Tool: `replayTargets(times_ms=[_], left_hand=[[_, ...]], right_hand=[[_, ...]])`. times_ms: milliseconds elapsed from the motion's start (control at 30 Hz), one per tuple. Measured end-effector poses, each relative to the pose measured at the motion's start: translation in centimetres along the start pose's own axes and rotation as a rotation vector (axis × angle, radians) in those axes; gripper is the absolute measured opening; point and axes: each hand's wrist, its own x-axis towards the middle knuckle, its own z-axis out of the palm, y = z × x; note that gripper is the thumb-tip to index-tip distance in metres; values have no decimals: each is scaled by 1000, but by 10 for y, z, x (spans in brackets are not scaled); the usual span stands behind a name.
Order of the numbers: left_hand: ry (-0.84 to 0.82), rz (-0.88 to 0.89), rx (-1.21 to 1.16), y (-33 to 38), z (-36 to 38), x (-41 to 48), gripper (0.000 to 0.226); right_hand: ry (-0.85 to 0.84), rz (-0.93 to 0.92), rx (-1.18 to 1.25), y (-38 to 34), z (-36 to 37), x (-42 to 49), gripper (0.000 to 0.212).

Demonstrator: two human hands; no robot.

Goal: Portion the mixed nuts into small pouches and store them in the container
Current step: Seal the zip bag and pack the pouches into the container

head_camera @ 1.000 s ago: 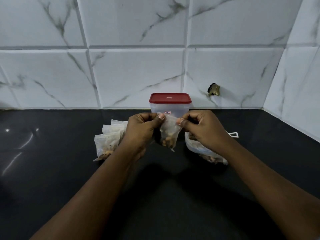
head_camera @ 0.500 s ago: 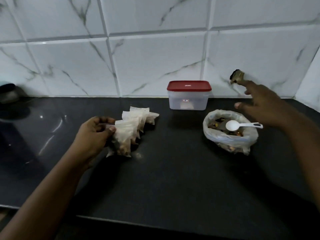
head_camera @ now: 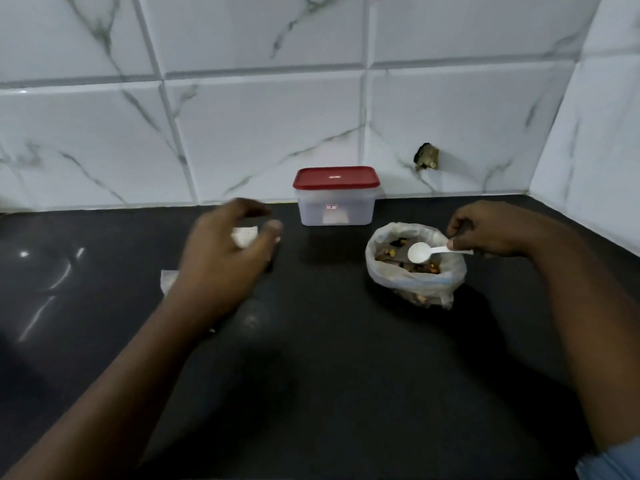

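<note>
Black glossy countertop (head_camera: 311,341) meets white marble-veined wall tiles (head_camera: 263,126); a dark ragged patch (head_camera: 426,156) marks one tile

White marble-veined wall tiles (head_camera: 270,126) (one chipped) behind glossy black counter (head_camera: 346,358).

The left forearm is slanting up from the lower left edge, bare to the wrist. The left grip (head_camera: 225,261) is showing its back to the camera, blurred. Its fingers are curving loosely forward and the thumb (head_camera: 273,227) is standing apart from them, with nothing visibly clasped. The right forearm is slanting up from the lower right corner, with a strip of blue sleeve (head_camera: 609,459) showing at the edge, and is bending inward at the wrist. The right grip (head_camera: 491,233) is lying knuckles up, thumb and forefinger pinching the handle of a white plastic spoon (head_camera: 427,251). Its other fingers are curling beneath, mostly hidden.
</note>
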Motion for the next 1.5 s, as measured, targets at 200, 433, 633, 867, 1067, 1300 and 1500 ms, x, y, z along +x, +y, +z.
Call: replayTargets(times_ms=[200,433,633,867,1067,1300,1500], left_hand=[[-382,56,132,37,117,45,52],[-299,-160,-169,3,171,37,17],[-236,-264,-349,-13,172,42,17],[-206,-252,-313,-21,168,54,19],[-175,-296,-281,-42,151,70,20],[-24,-293,-216,-47,143,69,21],[-29,-313,-241,-49,151,72,18]], right_hand=[[41,-91,314,-10,-2,-7,4],[115,-217,147,-12,8,1,12],[112,-174,133,-10,12,3,10],[87,-180,69,-13,11,5,16],[334,-198,585,-9,12,11,20],[591,72,484,-6,53,69,21],[617,69,295,2,79,129,26]])
